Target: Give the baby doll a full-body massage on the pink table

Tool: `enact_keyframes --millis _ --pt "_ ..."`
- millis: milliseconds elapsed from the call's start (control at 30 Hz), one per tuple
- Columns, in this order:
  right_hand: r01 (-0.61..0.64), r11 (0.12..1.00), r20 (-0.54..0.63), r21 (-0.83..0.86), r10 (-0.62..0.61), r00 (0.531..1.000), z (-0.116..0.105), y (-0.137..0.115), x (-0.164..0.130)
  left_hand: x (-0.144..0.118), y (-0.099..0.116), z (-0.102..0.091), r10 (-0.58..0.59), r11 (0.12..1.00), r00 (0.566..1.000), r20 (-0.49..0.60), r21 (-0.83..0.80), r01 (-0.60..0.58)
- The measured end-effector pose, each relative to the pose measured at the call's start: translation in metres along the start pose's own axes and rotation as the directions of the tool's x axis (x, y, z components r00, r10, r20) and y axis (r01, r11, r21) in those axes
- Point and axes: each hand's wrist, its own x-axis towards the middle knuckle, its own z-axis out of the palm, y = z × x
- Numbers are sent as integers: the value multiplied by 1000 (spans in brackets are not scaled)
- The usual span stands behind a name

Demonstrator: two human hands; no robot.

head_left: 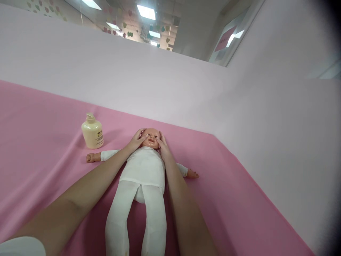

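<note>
A baby doll (pixel 145 167) with a white cloth body lies on its back, its head towards the wall and its arms spread out. My left hand (pixel 136 140) cups the left side of the doll's head (pixel 151 136), with the thumb on the cheek. On the other side my right hand (pixel 163 145) is curved round the head, its thumb also against the cheek. Both forearms run along the doll's trunk, over its arms. Parts of my fingers are hidden beside and behind the head.
A cream pump bottle (pixel 92 132) stands upright to the left, near the doll's outstretched hand. Pink cloth (pixel 48 135) covers the surface. White walls (pixel 149 89) rise behind and to the right, and a window (pixel 149 21) above shows ceiling lights.
</note>
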Motion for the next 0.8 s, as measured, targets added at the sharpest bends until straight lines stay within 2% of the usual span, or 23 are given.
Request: enact_keyframes --millis 167,367,567,667,800 --pt "-9 1000 2 14 9 1000 0 0 -1 0 -3 0 -12 999 1000 -6 31 13" --pt "11 998 10 -60 -10 1000 -2 2 -1 1 -10 -2 26 990 1000 -1 137 -26" --pt "6 994 8 -108 -6 1000 -7 7 4 2 -15 -3 54 990 998 36 125 -58" --pt "-7 992 4 -123 8 1000 -7 7 5 1 -14 -1 98 988 992 83 112 -107" --pt "-15 994 -6 -107 15 1000 -7 8 8 0 -5 2 82 987 994 78 133 -91"
